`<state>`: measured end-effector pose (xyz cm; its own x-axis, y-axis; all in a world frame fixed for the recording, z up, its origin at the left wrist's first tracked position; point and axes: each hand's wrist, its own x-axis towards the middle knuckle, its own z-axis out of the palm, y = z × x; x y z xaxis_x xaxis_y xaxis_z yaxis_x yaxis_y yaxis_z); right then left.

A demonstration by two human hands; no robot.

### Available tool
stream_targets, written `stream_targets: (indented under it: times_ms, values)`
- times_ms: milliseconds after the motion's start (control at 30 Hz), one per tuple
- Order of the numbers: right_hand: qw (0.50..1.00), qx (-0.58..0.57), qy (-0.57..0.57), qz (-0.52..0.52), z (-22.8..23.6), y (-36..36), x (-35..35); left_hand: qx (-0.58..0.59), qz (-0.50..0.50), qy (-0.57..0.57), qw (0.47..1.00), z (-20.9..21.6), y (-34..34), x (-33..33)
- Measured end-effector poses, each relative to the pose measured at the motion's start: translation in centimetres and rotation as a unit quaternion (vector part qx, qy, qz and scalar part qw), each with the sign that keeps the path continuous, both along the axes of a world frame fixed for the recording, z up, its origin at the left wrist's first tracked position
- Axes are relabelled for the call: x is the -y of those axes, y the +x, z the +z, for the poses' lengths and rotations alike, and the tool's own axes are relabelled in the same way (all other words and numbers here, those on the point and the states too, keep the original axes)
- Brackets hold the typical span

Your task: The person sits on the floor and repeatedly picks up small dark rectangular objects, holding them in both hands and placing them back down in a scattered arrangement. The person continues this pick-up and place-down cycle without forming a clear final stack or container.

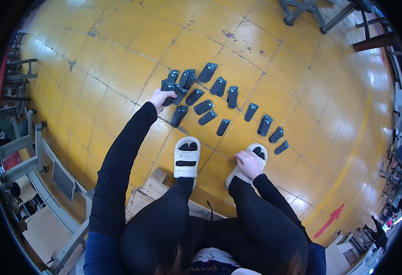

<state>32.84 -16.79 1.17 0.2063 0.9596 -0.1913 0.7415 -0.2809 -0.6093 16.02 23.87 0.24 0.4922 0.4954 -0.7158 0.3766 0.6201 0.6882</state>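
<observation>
My left hand (pixel 160 99) reaches out to the far left of the group, its fingers closed on a stack of dark flat pieces (pixel 177 94) with one rounded end. Around it on the floor lie several similar stacks, such as a dark stack with teal edges (pixel 187 79) just beyond and another dark stack (pixel 179 116) nearer to me. More dark pieces (pixel 265 124) run in a loose band toward the right. My right hand (pixel 250 164) hangs over my right sandal (pixel 260 151), fingers loosely bent and apart from the pieces; nothing shows in it.
Yellow tiled floor (pixel 127 68) spreads all around. I sit with my legs apart, a wooden pallet-like piece (pixel 154 187) under me and my left sandal (pixel 187 170) before it. Grey metal frames (pixel 38 151) stand at left, table legs (pixel 302 11) far right. A red arrow (pixel 330 220) marks the floor.
</observation>
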Motion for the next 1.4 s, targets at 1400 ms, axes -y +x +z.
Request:
stream_targets:
  times_ms: [1400]
  values:
    - [1.0, 0.013, 0.002, -0.02, -1.5, 1.2, -1.4, -0.066, -0.329, 0.266, 0.904, 2.1, -6.1, 22.3]
